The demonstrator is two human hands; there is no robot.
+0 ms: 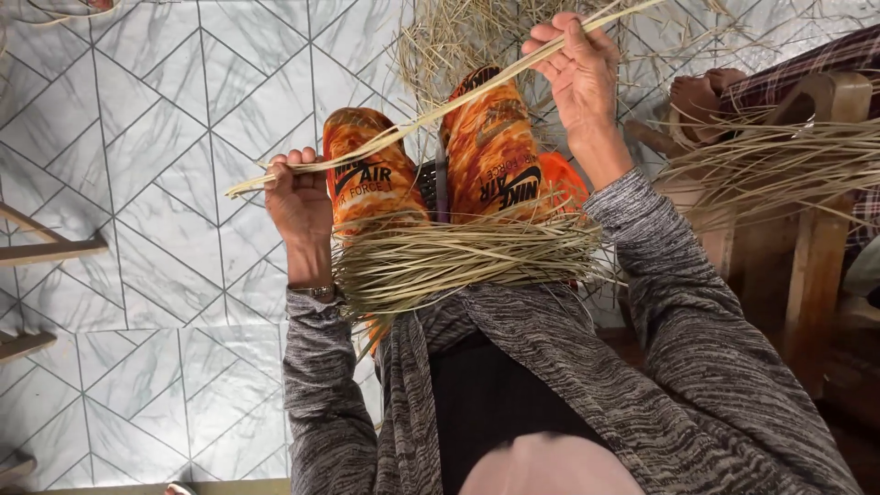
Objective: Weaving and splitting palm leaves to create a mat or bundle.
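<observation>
Pale straw strip [431,115] between left hand [298,197] and right hand [579,73]

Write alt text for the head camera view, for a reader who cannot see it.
Seen from above, a person's left hand and right hand stretch a pale straw strand between them, above a straw bundle lying across their lap. Orange patterned trousers and a tiled floor lie below.

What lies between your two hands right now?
In the head view, one pale flat straw strip runs taut from the left hand to the right hand, crossing above the orange-patterned knees.
</observation>
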